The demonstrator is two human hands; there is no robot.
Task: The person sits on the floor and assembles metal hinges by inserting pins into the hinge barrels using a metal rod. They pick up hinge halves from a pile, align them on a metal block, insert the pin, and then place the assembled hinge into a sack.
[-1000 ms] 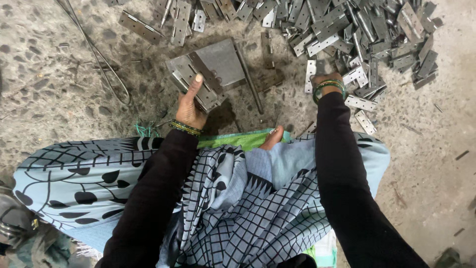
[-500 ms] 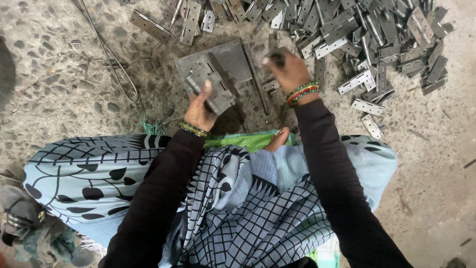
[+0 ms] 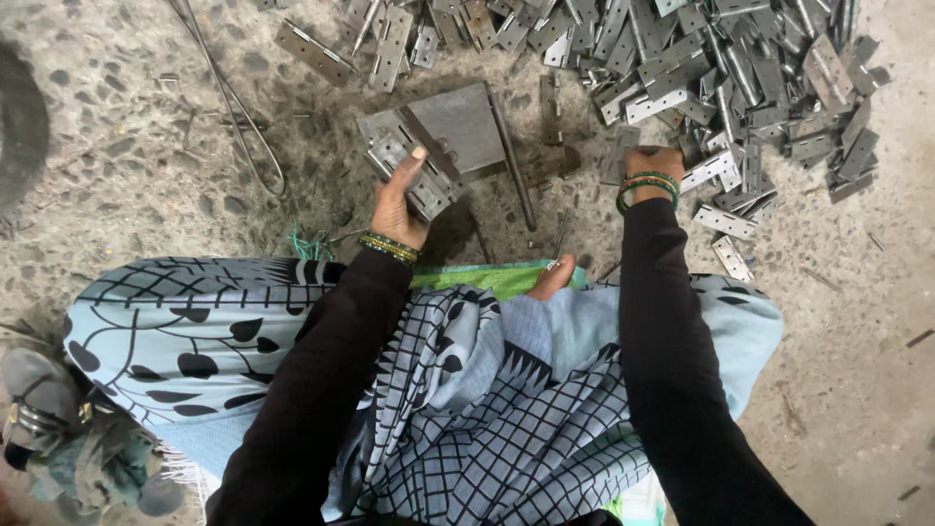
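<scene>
My left hand (image 3: 397, 203) grips a small stack of grey metal hinges (image 3: 421, 177) with the thumb on top, beside a flat steel block (image 3: 460, 125) on the floor. A thin steel rod (image 3: 512, 168) lies along the block's right side. My right hand (image 3: 651, 164), with green bangles at the wrist, is curled down at the near edge of a big pile of loose hinges (image 3: 721, 68) and closes on a single hinge (image 3: 616, 158). Both arms are in black sleeves.
A bent wire loop (image 3: 243, 122) lies on the speckled concrete floor to the left. More hinges (image 3: 326, 54) are scattered at the top left. My patterned blue clothing (image 3: 467, 390) and a green cloth (image 3: 487, 280) fill the foreground.
My right hand went from the hinge pile to the steel block and has swung back right to the pile's edge. My left hand has stayed on its stack of hinges.
</scene>
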